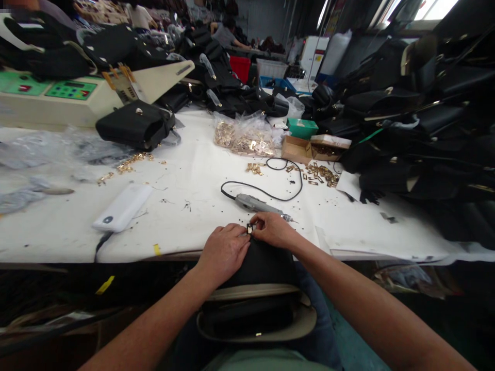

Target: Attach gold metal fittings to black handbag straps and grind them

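A black bag [266,265] rests on the lap against the table's front edge, its open mouth with a pale lining turned toward me. At its far end is a small gold metal plate [249,228]. My left hand [226,251] lies on the bag's flap with bent fingers pressed together, fingertips at the plate's left side. From the right, my right hand [269,229] pinches at the plate with thumb and index finger. Just beyond the hands lies a grey electric screwdriver [257,203] with a black cable, its tip pointing right.
A white power bank [124,207] lies on the left of the white table [193,170]. Gold fittings lie in bags [253,140] and loose piles, beside small cardboard boxes [296,149]. Black bags [402,118] are heaped at right and back. A cream machine [77,98] stands back left.
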Available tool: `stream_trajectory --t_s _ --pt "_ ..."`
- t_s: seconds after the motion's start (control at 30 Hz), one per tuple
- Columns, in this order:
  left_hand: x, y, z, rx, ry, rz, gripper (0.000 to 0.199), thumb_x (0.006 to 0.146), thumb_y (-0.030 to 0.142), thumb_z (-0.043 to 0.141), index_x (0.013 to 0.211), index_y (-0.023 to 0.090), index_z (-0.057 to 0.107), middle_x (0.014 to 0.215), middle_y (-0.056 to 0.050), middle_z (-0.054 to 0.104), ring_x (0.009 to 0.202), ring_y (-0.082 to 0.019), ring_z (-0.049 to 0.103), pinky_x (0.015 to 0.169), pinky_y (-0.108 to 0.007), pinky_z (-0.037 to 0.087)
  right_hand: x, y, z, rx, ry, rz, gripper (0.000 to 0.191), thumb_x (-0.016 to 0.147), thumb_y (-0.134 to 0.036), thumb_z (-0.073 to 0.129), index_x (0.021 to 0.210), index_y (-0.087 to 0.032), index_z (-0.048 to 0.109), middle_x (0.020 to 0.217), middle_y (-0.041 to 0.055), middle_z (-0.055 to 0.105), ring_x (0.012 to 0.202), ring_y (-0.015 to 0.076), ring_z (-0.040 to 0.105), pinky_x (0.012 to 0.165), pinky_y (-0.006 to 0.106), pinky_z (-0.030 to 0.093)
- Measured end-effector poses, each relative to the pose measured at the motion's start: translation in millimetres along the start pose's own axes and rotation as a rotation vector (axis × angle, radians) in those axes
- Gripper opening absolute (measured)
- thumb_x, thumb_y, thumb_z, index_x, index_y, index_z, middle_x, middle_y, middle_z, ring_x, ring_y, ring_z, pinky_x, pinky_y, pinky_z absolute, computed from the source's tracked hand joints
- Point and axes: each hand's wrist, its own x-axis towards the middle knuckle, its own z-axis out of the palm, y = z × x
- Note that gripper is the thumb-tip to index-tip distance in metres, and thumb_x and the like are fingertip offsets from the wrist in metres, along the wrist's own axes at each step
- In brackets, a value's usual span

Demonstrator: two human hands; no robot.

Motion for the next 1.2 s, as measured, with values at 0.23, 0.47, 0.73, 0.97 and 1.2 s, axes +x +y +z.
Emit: stream_trajectory --t_s 0.23,0.47,0.73,0.97,1.2 --pt "0 -5 4.5 -0.039 0.037 0.004 0.015 0.097 0.026 0.058 0.104 0.023 0.072 0.107 -0.004 0.072 0.105 -0.023 0.061 0.082 -0.039 0.046 2 -4 -1 -0.044 0.002 0.023 0.026 0.072 -0.008 0.066 0.096 -0.016 0.071 0.072 -0.0009 0.069 0.064 0.0138 0.061 0.060 0.025 0.042" --pt "5 0 -9.0 0.082 -0.080 0.037 0.016 0.098 0.024 0.054 0.100 0.023 0.070 0.106 -0.006 0.069 0.103 -0.026 0.059 0.076 -0.039 0.046 4 -4 2 -0.102 0.021 0.009 0.025 0.072 -0.010 0.064 0.095 -0.018 0.070 0.072 0.0000 0.068 0.065 0.0157 0.061 0.060 0.026 0.041" --pt "-1 -8 7.3 -0.062 0.056 0.022 0.017 0.095 0.022 0.060 0.107 0.023 0.072 0.127 -0.006 0.068 0.119 -0.026 0.058 0.091 -0.044 0.048 1 -9 -2 -0.115 0.024 -0.008 0.024 0.072 -0.009 0.064 0.093 -0.017 0.072 0.073 0.0018 0.069 0.066 0.0163 0.061 0.061 0.026 0.041" --pt "-2 -6 11.3 -0.079 0.077 0.046 0.018 0.098 0.023 0.056 0.106 0.024 0.072 0.121 -0.004 0.072 0.116 -0.026 0.062 0.093 -0.045 0.052 -1 -11 -5 -0.099 -0.013 0.002 0.024 0.074 -0.008 0.065 0.096 -0.015 0.071 0.073 0.0007 0.069 0.066 0.0149 0.060 0.062 0.025 0.041" --pt "-5 2 -0.2 -0.004 -0.005 0.081 0.021 0.096 0.024 0.058 0.112 0.021 0.071 0.121 -0.008 0.071 0.122 -0.029 0.060 0.097 -0.047 0.053 0 -11 -5 -0.088 -0.011 0.005 0.017 0.078 -0.019 0.069 0.095 -0.016 0.071 0.075 0.0011 0.069 0.068 0.0155 0.060 0.063 0.026 0.041"
